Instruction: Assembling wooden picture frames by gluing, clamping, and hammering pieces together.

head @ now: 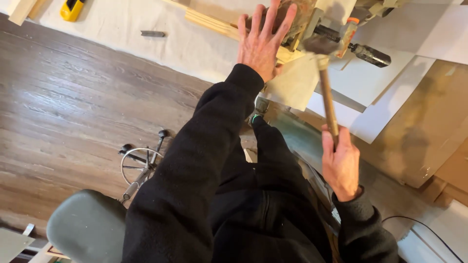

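1. On the cloth-covered bench, the left hand point(263, 41) lies flat with fingers spread against a wooden workpiece point(292, 22) held in a clamp point(348, 39).
2. Right hand point(340, 163) grips a hammer point(325, 73) by its wooden handle, its head beside the workpiece.

- The left hand point(263, 41) lay flat on the clamped workpiece point(292, 22) at top centre of the frame.
- The right hand point(341, 165), at right of centre, gripped a hammer point(327, 83) whose head sat just right of the left hand.
- A stool point(87, 226) stood at lower left.
- A tape measure point(72, 9) lay at upper left.
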